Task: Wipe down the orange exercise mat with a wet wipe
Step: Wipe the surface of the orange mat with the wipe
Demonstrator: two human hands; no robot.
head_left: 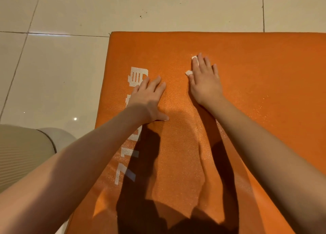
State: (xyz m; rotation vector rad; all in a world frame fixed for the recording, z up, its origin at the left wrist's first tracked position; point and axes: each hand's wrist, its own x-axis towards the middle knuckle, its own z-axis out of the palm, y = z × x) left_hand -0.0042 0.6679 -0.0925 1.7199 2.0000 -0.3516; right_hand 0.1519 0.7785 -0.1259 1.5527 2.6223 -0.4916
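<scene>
One wipe (188, 72) under right hand (205, 82), left hand (148, 98) flat on mat (264, 66)

Single marking logged: white print (137, 76) on orange mat (264, 66), set in one line along the mat's left edge and lying sideways to this view. Blocky, pixel-like strokes throughout. Far end: boxed glyph with three short horizontal bars inside; not readable as a letter or digit. Middle of the line covered by left hand (150, 99) and its forearm, a few white fragments showing at the wrist. Near end: slanted strokes resembling "1", "1", "7", partly in shadow; reading uncertain. Brand or word not made out with any confidence.
</scene>
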